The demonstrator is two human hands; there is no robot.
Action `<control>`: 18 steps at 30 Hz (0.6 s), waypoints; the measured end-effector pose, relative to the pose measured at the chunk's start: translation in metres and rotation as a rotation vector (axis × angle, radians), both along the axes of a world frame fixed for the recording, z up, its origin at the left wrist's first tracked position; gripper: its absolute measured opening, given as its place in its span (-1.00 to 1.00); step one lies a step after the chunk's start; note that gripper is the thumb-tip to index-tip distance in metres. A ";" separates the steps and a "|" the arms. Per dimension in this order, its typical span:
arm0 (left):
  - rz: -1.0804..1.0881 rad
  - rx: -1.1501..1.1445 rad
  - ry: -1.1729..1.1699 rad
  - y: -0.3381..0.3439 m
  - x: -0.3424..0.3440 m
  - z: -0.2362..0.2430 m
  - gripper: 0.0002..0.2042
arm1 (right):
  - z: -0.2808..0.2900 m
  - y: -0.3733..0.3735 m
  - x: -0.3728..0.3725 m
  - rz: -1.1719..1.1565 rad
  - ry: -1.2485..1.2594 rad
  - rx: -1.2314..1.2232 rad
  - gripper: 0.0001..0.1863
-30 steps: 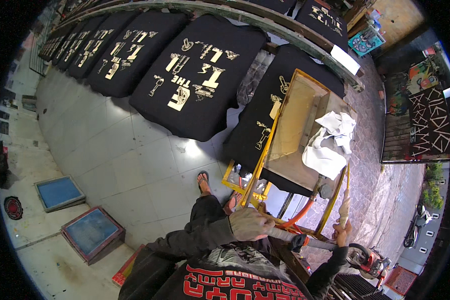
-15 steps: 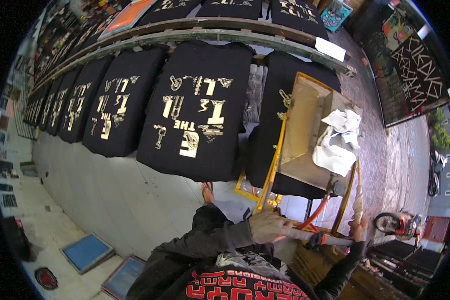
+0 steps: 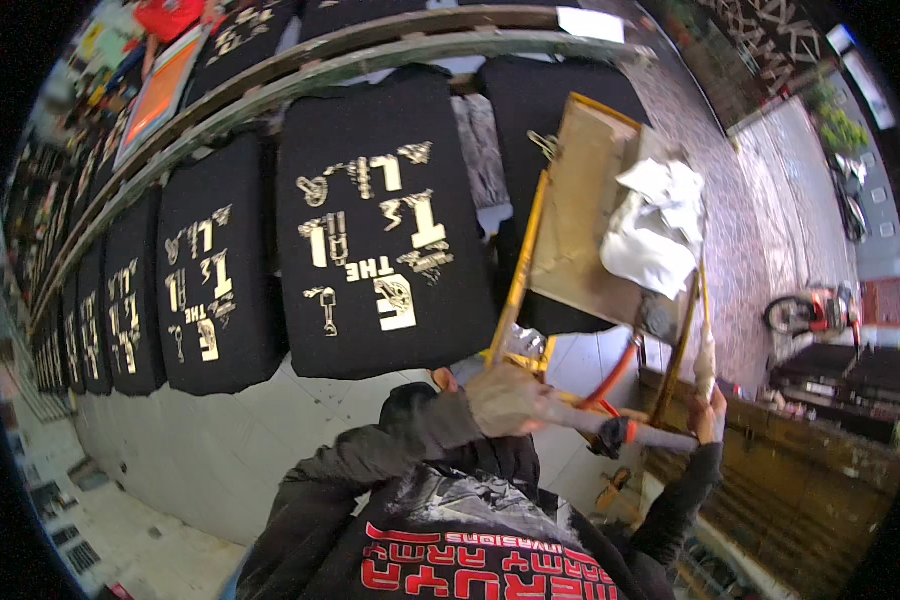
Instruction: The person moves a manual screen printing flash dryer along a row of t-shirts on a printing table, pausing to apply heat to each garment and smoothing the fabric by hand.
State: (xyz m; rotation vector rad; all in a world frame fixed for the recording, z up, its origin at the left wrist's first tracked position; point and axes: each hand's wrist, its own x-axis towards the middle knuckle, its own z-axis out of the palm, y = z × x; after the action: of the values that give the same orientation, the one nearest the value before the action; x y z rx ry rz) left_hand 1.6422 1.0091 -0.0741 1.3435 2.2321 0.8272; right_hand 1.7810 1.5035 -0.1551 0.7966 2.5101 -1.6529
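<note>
- At the near edge of the printing frame (image 3: 610, 215), our left hand (image 3: 510, 400) is clamped round the near end of a long handle (image 3: 610, 428) that runs across its lower rail.
- Our right hand (image 3: 708, 415) is closed on the far end of that handle, just under the frame's right-hand upright.
- We see the frame tilted up off the shirt (image 3: 545, 110) below it, its mesh facing us, with a crumpled white rag (image 3: 655, 225) lying on the mesh.
- Beside it, a printed black shirt (image 3: 380, 235) lies flat on the long bench (image 3: 270, 90), and more printed shirts (image 3: 205, 285) run off to our left in a row.
- Beyond the bench end we see a paved yard with a parked motorbike (image 3: 810, 308).
- We judge the rag could slide off the sloping mesh onto fresh ink.
- We judge a slack grip on either end could let the frame swing down crooked and smear the shirt beneath.
</note>
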 end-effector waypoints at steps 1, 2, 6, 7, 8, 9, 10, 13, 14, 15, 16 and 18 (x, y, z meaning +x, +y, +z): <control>-0.068 0.179 0.103 -0.012 -0.004 -0.018 -0.67 | 0.006 -0.021 0.000 -0.024 -0.030 -0.049 -0.52; -0.046 0.144 0.076 -0.019 -0.006 -0.020 -0.66 | 0.009 -0.037 0.004 -0.048 -0.041 -0.085 -0.48; -0.022 0.059 0.071 -0.049 -0.015 -0.012 -0.70 | 0.021 -0.111 0.006 -0.188 0.069 -0.096 -0.62; -0.004 0.021 0.069 -0.054 -0.014 -0.008 -0.72 | 0.029 -0.126 0.004 -0.153 0.056 -0.001 -0.64; 0.021 -0.023 0.073 -0.059 -0.014 0.004 -0.74 | 0.041 -0.140 0.003 -0.136 0.013 0.001 -0.64; 0.043 -0.060 0.084 -0.061 -0.016 0.012 -0.75 | 0.052 -0.149 0.003 -0.122 -0.024 0.009 -0.65; 0.065 -0.051 0.110 -0.066 -0.014 0.016 -0.74 | 0.054 -0.156 0.004 -0.164 -0.041 -0.011 -0.64; 0.116 -0.050 0.121 -0.078 0.006 0.016 -0.72 | 0.049 -0.169 0.008 -0.194 0.011 -0.027 -0.51; 0.132 -0.065 0.120 -0.080 0.008 0.016 -0.71 | 0.055 -0.168 0.002 -0.145 -0.062 0.004 -0.52; 0.149 -0.079 0.119 -0.079 0.010 0.016 -0.70 | 0.064 -0.174 -0.003 -0.110 -0.078 0.096 -0.54; 0.156 -0.091 0.141 -0.074 0.011 0.022 -0.70 | 0.064 -0.175 -0.004 -0.119 -0.064 0.080 -0.55; 0.162 -0.117 0.141 -0.070 0.011 0.028 -0.71 | 0.070 -0.176 -0.011 -0.138 -0.057 0.084 -0.61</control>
State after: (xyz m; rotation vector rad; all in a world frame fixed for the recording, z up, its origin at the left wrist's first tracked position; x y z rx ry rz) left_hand 1.6533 0.9390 -0.0462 1.2128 2.4841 0.6612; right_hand 1.7703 1.3277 -0.0848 1.0318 2.5532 -1.5462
